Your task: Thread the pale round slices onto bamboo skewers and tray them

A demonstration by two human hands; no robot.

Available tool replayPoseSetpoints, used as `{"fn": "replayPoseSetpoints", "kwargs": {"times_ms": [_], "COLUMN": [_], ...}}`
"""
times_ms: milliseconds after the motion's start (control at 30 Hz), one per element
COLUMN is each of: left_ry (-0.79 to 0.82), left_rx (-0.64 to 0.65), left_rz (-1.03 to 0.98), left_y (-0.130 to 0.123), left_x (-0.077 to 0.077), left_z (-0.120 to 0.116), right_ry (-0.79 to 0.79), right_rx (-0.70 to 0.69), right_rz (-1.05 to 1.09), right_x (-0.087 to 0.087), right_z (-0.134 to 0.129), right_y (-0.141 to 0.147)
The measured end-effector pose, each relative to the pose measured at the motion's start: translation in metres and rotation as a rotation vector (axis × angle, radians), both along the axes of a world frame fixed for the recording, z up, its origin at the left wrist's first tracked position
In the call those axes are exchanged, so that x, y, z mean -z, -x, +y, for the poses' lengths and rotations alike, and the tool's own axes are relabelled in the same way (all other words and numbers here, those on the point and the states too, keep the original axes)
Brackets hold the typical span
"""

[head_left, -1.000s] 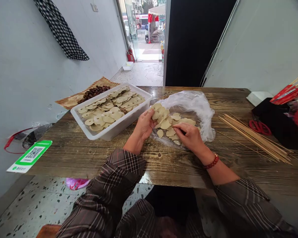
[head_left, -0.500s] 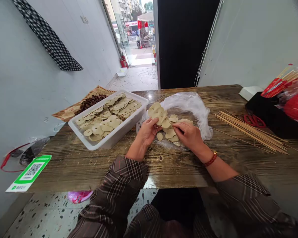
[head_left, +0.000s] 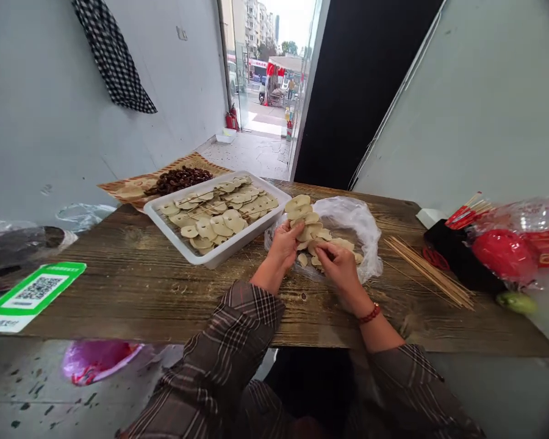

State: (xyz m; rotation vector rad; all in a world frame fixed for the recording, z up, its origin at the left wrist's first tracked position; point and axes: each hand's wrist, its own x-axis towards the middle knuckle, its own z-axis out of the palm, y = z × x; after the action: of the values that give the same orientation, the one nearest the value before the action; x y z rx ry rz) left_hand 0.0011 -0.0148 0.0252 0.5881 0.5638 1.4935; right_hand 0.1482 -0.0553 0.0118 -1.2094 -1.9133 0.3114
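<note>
My left hand (head_left: 282, 245) is closed around the lower part of a bunch of thin, pale round slices (head_left: 298, 207); they overlap in a row, and any stick through them is hidden. To its right, my right hand (head_left: 341, 268) pinches the edge of another pale slice (head_left: 318, 244), close to the lower end of that row. Both hands are over an opened clear plastic bag (head_left: 363, 222) with loose slices (head_left: 343, 243) in it. Left of them stands a white plastic tray (head_left: 201, 258), holding many such slices threaded on thin sticks.
Brown dried fruits (head_left: 183, 178) lie on patterned paper (head_left: 130, 188) behind the tray. Thin wooden sticks (head_left: 427, 271) lie right of the bag, beside red-handled scissors (head_left: 434, 258) and a black box (head_left: 460, 256). A green code card (head_left: 34, 296) is at the table's left edge.
The camera view has turned, so the tray and paper appear further right and the sticks further left. The right hand still pinches near the bunch, slightly lower; the left keeps its hold.
</note>
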Motion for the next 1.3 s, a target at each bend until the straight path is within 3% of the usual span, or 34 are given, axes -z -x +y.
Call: {"fn": "replayPoseSetpoints", "kwargs": {"times_ms": [333,567,1033,1200,1300], "left_ry": [0.014,-0.002,0.010,-0.060,-0.077], "left_rx": [-0.069,0.071,-0.021,-0.018,-0.013], "left_rz": [0.000,-0.055,-0.107,-0.032,0.053], "left_y": [-0.003,-0.005,-0.005,-0.004,-0.004], "left_x": [0.004,0.007,0.013,0.017,0.017], "left_z": [0.003,0.000,0.006,0.004,0.001], "right_ry": [0.127,0.341,0.322,0.312,0.332], "right_rx": [0.092,0.078,0.103,0.076,0.084], "right_rz": [0.005,0.243,0.250,0.187,0.276], "right_x": [-0.009,-0.008,-0.007,-0.010,-0.016], "right_z": [0.001,-0.008,-0.009,-0.012,-0.014], "right_y": [0.018,0.015,0.024,0.016,0.009]}}
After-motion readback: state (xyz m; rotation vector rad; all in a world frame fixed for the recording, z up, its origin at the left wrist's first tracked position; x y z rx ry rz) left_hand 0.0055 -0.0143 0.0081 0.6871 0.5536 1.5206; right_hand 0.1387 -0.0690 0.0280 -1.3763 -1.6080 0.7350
